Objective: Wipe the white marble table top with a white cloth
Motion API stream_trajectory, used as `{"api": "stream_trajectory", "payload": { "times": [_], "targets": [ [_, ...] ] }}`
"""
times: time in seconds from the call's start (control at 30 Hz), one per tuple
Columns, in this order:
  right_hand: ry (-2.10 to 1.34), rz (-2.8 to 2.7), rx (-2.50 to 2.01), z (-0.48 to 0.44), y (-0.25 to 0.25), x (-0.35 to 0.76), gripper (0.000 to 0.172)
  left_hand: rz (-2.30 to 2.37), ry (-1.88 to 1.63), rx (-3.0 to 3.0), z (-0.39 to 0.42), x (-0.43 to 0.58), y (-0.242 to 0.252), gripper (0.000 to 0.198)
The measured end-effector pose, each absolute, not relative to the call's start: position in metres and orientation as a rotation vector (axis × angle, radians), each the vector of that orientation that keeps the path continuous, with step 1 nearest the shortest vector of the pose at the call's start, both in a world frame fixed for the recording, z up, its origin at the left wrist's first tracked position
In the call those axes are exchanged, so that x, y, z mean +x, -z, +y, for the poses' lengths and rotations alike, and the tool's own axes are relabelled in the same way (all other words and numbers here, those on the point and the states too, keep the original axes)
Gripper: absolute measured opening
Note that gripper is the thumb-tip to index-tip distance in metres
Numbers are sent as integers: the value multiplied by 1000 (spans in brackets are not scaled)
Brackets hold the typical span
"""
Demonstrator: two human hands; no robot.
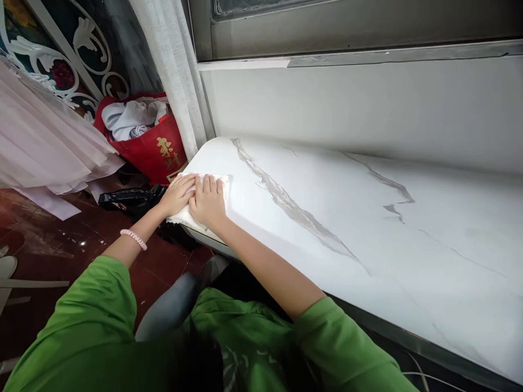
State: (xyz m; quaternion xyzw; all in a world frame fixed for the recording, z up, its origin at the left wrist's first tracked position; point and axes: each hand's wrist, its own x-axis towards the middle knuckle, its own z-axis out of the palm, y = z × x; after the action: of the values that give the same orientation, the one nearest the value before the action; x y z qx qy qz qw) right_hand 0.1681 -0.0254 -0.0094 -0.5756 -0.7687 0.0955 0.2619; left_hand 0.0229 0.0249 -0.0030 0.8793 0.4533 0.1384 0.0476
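A cream-white cloth [188,218] lies flat on the left end of a white marble-patterned tabletop [327,190], its near side reaching the table's edge. My left hand [178,194] rests palm down on the cloth's left part, fingers stretched out. Right beside it, my right hand [209,202] presses flat on the cloth, its fingers pointing away from me. The two hands touch or nearly touch at the thumbs. A pink coiled band circles my left wrist.
A red bag [149,144] stuffed with pale cloth stands past the table's left end, with a black plastic bag [133,198] near it. White curtain [171,65] and pink fabric [53,130] hang at left. A wall [359,106] and window frame run behind the table.
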Motion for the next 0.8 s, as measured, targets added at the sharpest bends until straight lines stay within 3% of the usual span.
{"api": "stream_trajectory", "payload": {
  "times": [0.47,0.8],
  "targets": [
    [-350,-2115,-1578,-22,8,172,63,1359,-389,2621,30,27,-3,45],
    [-226,-1916,-1760,68,16,187,62,1053,-414,2761,141,59,0,43]
  ]
}}
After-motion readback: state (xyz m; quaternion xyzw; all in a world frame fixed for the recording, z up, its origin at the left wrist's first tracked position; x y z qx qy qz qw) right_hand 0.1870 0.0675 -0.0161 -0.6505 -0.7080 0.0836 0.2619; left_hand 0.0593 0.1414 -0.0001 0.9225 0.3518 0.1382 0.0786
